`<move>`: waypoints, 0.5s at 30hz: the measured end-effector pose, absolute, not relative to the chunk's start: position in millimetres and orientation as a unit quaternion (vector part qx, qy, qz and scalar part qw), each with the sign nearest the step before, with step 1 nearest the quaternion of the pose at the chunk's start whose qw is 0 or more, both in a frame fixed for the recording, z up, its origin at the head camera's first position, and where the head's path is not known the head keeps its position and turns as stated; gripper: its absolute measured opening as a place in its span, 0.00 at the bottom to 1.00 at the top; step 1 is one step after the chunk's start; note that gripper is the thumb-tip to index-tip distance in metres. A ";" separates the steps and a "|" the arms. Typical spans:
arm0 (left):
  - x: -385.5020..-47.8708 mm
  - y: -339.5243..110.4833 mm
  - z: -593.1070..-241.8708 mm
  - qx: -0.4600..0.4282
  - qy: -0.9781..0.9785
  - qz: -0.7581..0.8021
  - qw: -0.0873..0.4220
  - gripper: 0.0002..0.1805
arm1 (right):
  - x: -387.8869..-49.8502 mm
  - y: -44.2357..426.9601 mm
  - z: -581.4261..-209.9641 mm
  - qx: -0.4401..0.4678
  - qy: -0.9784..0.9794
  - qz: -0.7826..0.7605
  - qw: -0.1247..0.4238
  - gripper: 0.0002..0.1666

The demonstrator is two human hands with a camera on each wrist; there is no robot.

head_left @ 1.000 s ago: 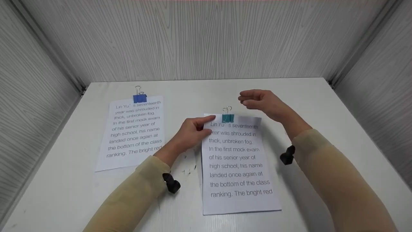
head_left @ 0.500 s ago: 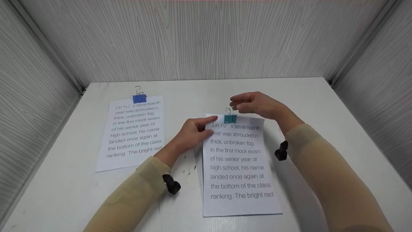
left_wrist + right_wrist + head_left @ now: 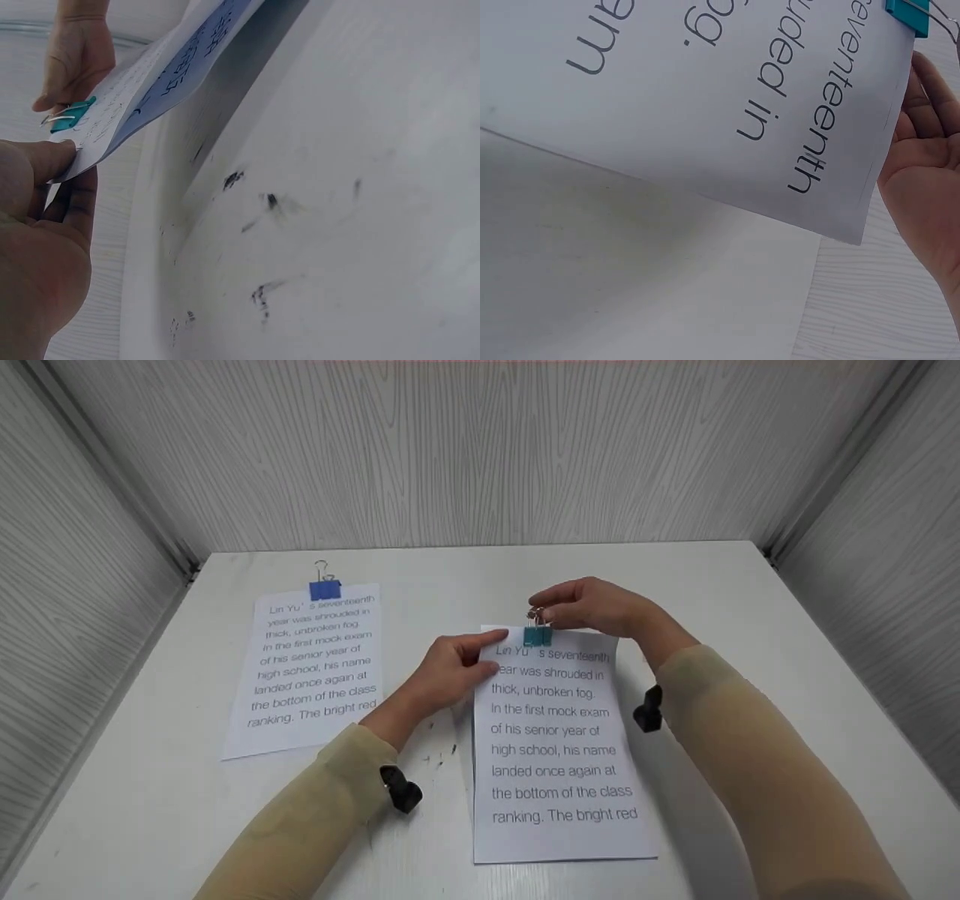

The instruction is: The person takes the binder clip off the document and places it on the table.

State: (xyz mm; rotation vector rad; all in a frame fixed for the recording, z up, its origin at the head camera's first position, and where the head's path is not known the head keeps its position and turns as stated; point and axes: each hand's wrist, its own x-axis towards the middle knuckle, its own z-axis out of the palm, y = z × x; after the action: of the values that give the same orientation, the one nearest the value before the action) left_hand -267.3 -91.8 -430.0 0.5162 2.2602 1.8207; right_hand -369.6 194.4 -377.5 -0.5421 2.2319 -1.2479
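Note:
My left hand (image 3: 442, 675) pinches the top left corner of a stack of printed paper (image 3: 562, 840), thumb on the front and fingers behind in the left wrist view. The top of the stack is raised off the table. A teal binder clip (image 3: 537, 637) grips its top edge, wire handles upward. My right hand (image 3: 604, 609) is at those handles, with thumb and fingertips closed about them. In the right wrist view, the clip (image 3: 907, 16) is cut by the frame edge and the right fingertips are partly hidden behind the paper.
At the left lies a second printed stack (image 3: 300, 675) with a blue binder clip (image 3: 325, 589) on its top edge. Dark marks (image 3: 234, 178) spot the white table (image 3: 450, 577). Grey wood-grain panels (image 3: 480, 450) stand at the back and both sides.
My right hand has come left and slightly down to the teal clip's handles. The held stack has shifted slightly right. My left hand keeps its pinch on the corner.

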 end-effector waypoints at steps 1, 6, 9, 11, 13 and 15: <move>-266.9 -91.8 -429.9 0.176 0.764 0.613 0.096 0.28 | -370.1 194.3 -377.9 -0.200 0.824 -0.460 0.263 0.34; -266.7 -91.1 -430.4 0.177 0.760 0.617 0.099 0.29 | -371.4 193.3 -379.6 -0.194 0.819 -0.468 0.270 0.31; -267.2 -90.7 -430.5 0.178 0.757 0.621 0.098 0.29 | -371.0 192.1 -379.8 -0.191 0.816 -0.473 0.271 0.30; -267.5 -90.6 -430.4 0.179 0.757 0.621 0.097 0.29 | -370.2 191.0 -379.4 -0.190 0.815 -0.475 0.271 0.29; -267.7 -90.7 -430.7 0.180 0.758 0.620 0.096 0.29 | -369.5 190.1 -378.8 -0.187 0.817 -0.474 0.272 0.29; -267.6 -90.8 -430.9 0.180 0.759 0.619 0.096 0.28 | -368.6 189.2 -377.8 -0.188 0.819 -0.469 0.271 0.28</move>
State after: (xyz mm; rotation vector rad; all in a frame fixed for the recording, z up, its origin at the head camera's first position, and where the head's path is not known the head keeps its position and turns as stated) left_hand -267.6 -90.8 -430.9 0.5326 2.2474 1.8338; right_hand -368.6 189.2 -377.8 -0.5053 2.2074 -1.2639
